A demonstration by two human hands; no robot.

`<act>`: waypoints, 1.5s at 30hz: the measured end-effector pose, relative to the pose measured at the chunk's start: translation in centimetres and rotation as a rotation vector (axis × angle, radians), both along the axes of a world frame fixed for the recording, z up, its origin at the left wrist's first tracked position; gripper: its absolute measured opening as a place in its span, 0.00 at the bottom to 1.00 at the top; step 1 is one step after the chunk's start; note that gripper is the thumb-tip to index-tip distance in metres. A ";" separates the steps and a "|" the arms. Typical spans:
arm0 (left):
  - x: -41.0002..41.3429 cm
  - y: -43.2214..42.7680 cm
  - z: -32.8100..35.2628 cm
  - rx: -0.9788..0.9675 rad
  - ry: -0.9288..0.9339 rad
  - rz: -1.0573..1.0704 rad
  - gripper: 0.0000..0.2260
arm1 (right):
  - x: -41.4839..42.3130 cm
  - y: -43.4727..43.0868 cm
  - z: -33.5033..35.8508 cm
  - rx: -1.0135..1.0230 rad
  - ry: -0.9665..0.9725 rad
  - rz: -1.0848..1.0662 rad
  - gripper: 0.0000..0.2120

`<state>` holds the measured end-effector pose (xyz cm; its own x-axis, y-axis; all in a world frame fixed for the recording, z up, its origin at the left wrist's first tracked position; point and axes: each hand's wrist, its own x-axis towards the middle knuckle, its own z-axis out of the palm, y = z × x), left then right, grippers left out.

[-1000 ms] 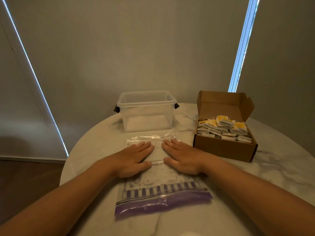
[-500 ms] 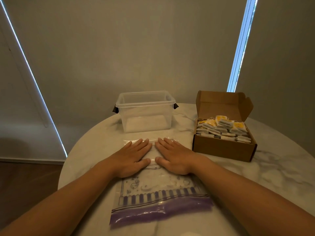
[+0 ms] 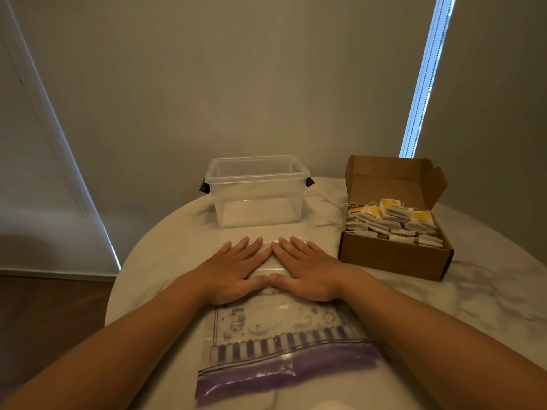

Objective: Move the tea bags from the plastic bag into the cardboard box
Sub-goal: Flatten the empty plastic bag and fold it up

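The plastic bag lies flat and looks empty, purple zip strip nearest, long axis running away across the marble table. Left hand and right hand press its far half, fingers spread flat, gripping nothing. Farther right, nearer the right hand, papery tea bags heap the cardboard box; a clear tub stands behind

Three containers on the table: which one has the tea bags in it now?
The cardboard box on the right, lid open, piled with tea bags. The clear plastic tub looks empty, and the plastic bag lies flat.
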<state>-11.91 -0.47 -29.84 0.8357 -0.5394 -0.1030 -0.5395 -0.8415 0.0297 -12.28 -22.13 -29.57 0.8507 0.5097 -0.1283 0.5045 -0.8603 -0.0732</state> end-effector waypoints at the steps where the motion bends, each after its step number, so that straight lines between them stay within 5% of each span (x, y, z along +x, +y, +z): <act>1: 0.0 0.0 0.0 0.006 -0.002 0.003 0.31 | 0.0 0.0 0.0 -0.006 -0.003 -0.002 0.39; 13: 0.2 0.3 0.1 0.044 -0.014 -0.005 0.30 | -7.3 -1.4 2.0 -0.016 -0.013 0.132 0.39; 22: -4.2 0.5 1.8 -0.184 -0.098 -0.061 0.31 | -9.0 -1.5 1.0 -0.076 -0.004 0.106 0.39; 32: -8.4 1.4 0.0 0.033 0.017 -0.063 0.32 | -13.8 -2.5 2.5 -0.010 0.076 0.136 0.36; 45: -17.0 4.5 1.5 -0.389 -0.116 -0.285 0.17 | -19.6 -5.3 4.9 0.113 0.144 0.045 0.34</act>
<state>-28.95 4.04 -28.33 0.6432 -0.7282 0.2367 -0.7650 -0.5982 0.2385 -31.93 -27.46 -24.69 0.8039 0.5645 -0.1873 0.5192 -0.8197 -0.2420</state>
